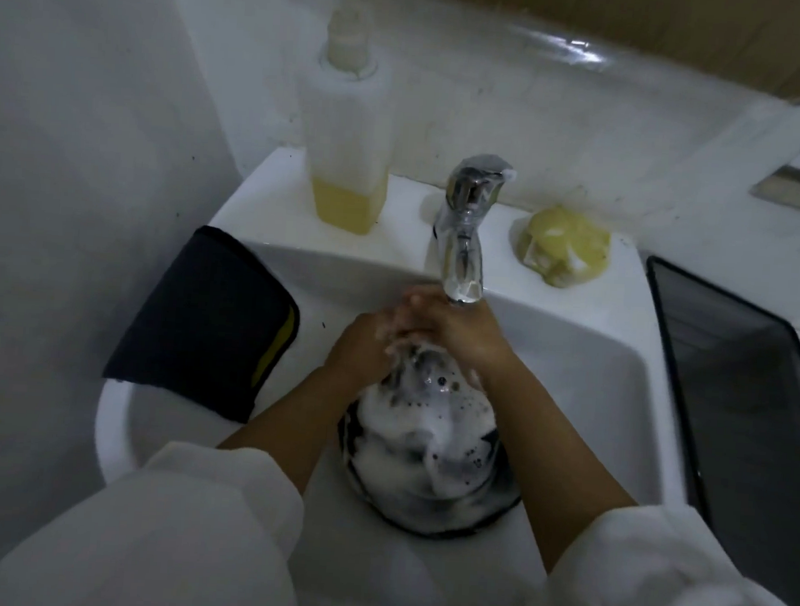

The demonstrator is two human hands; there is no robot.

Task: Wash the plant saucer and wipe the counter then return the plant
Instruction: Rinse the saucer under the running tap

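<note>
Pressing together under chrome tap (463,241), soapy left hand (362,345) and right hand (464,330), fingers overlapped; grip cannot tell. Round dark glossy saucer (422,525), foam-filled, just below hands in white sink (594,385).

The saucer (447,488) is round and dark and lies in the sink (596,361) toward its near side, roughly flat, perhaps tipped a little in the dim view. Thick white foam (409,420) covers most of its inside; only the near rim and some patches show bare. The cloth (210,319), dark with a yellow edge, lies folded over the sink's left rim, apart from the saucer.
</note>
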